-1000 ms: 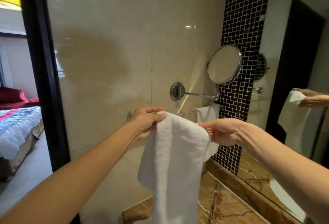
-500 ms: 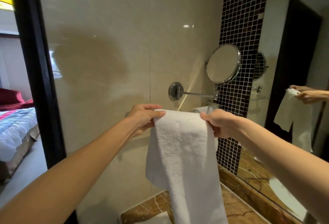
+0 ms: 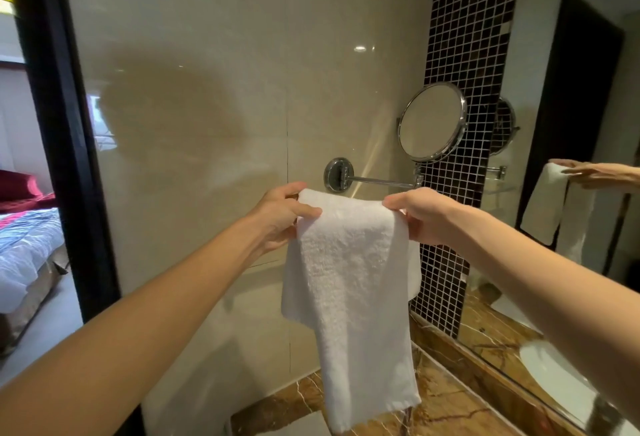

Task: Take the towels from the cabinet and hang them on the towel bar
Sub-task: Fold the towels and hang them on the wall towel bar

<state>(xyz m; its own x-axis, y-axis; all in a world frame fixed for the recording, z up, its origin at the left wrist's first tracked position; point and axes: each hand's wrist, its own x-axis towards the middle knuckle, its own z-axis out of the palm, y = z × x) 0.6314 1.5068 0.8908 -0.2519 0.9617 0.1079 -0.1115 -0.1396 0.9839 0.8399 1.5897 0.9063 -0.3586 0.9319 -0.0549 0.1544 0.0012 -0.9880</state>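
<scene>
A white towel [image 3: 349, 283] hangs long and narrow in front of the beige wall, folded over at its top. My left hand [image 3: 280, 214] pinches the towel's top left corner between thumb and fingers. My right hand [image 3: 426, 215] grips the top right corner. The towel bar is hidden behind the towel and my hands. A sliver of a second white towel [image 3: 415, 269] shows behind the right edge of the one I hold.
A round chrome mirror [image 3: 431, 122] on a swing arm [image 3: 377, 182] juts from the wall just above my hands. A black mosaic strip [image 3: 464, 54] and a large wall mirror [image 3: 571, 158] stand right. A marble counter [image 3: 450, 401] lies below; a dark door frame [image 3: 59, 124] stands left.
Both hands have moved the towel up and toward the wall. The top edge has spread out flat between my hands, and the right hand now grips the corner from above.
</scene>
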